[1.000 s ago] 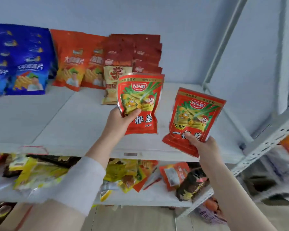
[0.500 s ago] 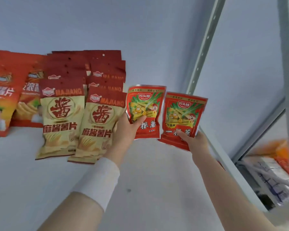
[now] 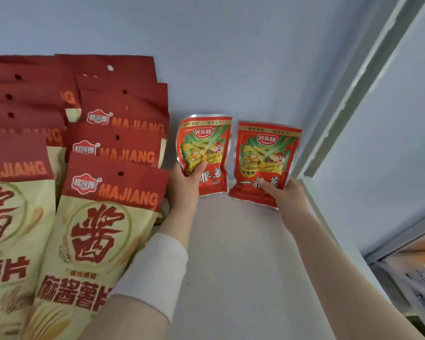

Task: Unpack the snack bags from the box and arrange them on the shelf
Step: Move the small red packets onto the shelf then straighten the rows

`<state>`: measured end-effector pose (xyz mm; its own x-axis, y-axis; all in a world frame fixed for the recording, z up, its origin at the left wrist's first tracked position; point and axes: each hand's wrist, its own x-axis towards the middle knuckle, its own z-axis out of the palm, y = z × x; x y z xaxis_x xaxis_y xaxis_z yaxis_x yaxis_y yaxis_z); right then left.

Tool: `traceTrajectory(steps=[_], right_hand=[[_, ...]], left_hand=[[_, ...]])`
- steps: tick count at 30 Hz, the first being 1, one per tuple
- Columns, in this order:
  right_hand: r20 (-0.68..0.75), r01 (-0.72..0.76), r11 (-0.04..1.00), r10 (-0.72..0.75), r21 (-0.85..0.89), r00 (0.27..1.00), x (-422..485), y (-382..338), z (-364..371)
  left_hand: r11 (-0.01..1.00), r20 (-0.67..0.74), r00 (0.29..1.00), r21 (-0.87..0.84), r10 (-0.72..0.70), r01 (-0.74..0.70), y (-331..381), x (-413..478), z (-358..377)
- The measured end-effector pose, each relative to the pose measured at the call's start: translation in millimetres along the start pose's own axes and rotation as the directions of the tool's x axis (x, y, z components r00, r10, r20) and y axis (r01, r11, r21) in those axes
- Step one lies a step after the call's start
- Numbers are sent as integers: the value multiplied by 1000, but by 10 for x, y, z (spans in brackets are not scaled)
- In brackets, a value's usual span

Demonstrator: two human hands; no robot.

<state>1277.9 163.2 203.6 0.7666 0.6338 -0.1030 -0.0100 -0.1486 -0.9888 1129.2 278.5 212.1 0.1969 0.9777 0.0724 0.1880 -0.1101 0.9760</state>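
Red left bag [image 3: 206, 143] pinched by left hand [image 3: 182, 190]; right bag [image 3: 265, 153] by right hand [image 3: 290, 197]: two bags.

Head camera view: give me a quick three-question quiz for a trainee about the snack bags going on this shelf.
1. True or false: the left hand grips the left red bag while the right hand grips the right red bag.
2. What stands just left of the left red bag? A) Majiang bags B) blue bags C) a cardboard box
3. Fill in: the right red bag is the one nearer the grey upright ___ at the back corner of the shelf.
Key: 1 true; 2 A; 3 post.
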Motion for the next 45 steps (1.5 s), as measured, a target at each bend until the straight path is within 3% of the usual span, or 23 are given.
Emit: traceTrajectory(steps=[10,19,24,27,30,32,35,37,39,42,45], right_hand=[[114,89,992,-79,-92,990,490,69,131],[-53,164,974,-174,-158,983,355,116,230],[-155,142,969,-175,-203,972,249,166,261],[-208,131,942,-201,-310,957,144,182,252],[-227,144,901,-253,-410,940,-8,194,212],[-204,151,847,-289,-510,935,-181,208,157],[-74,182,660,-340,-729,937,-499,187,86],[44,220,491,-344,-843,938,-726,163,61],[154,268,357,-318,-895,936,-994,123,52],[286,351,225,-276,-909,917,-1478,84,54],[384,434,160,-267,-887,884,-2029,83,84]], left_hand=[[999,-129,992,-40,1,-6,-84,257,140],[994,-314,945,82,95,-73,-125,212,309],[990,-345,935,77,-84,117,-117,55,402],[986,-324,937,52,-132,156,-172,-40,410],[990,-310,946,76,-91,120,-158,-212,400],[985,-292,956,174,40,12,-125,-402,353],[834,-61,943,488,326,-256,-78,-706,207],[622,179,911,681,371,-387,-59,-878,49],[418,348,864,768,364,-485,-6,-1082,-146],[178,455,807,819,377,-545,90,-1467,-499],[81,459,804,849,378,-522,112,-1891,-941]])
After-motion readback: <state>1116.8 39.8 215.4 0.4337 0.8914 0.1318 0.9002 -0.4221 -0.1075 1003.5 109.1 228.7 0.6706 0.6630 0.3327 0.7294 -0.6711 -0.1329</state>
